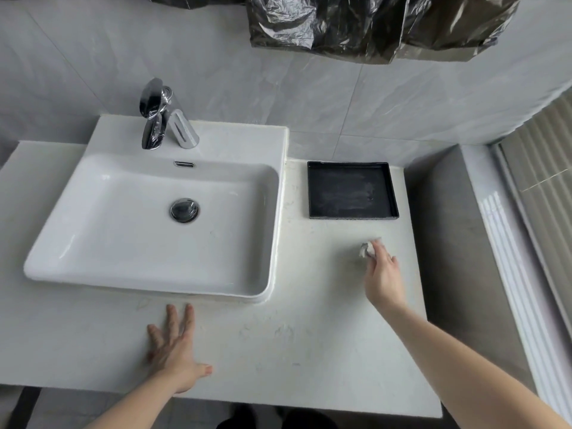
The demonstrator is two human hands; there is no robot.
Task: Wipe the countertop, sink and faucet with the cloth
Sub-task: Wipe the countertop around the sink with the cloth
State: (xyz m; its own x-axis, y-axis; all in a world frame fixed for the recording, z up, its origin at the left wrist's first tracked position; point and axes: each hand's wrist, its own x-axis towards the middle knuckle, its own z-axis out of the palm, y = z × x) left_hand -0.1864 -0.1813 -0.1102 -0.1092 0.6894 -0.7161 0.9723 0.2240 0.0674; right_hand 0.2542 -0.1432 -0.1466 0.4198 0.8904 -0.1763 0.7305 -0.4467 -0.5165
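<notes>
Left hand flat, fingers spread; right hand fingers pinched.

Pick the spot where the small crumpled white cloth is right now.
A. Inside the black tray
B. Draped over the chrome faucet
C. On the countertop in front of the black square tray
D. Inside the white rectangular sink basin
C: the right hand holds the small crumpled white cloth against the pale countertop, on the near side of the black square tray.

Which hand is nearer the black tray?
Right. The right hand, gripping the cloth, is just in front of the black tray; the left hand rests flat in front of the sink.
</notes>
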